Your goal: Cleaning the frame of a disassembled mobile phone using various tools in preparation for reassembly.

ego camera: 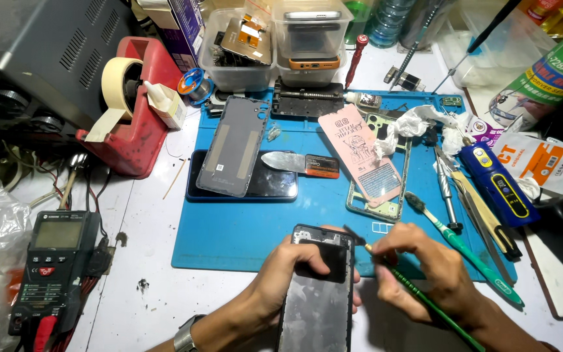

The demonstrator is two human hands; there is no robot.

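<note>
Head view: left hand [288, 274] fingers grip an opened phone [318, 293], right hand [425, 267] fingers pinch a green brush [425, 301], pink card [360, 156] beyond.

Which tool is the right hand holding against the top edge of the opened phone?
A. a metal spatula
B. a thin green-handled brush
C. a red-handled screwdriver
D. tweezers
B: the right hand pinches a thin green-handled brush, its dark tip at the upper corner of the opened phone, which the left hand grips.
</note>
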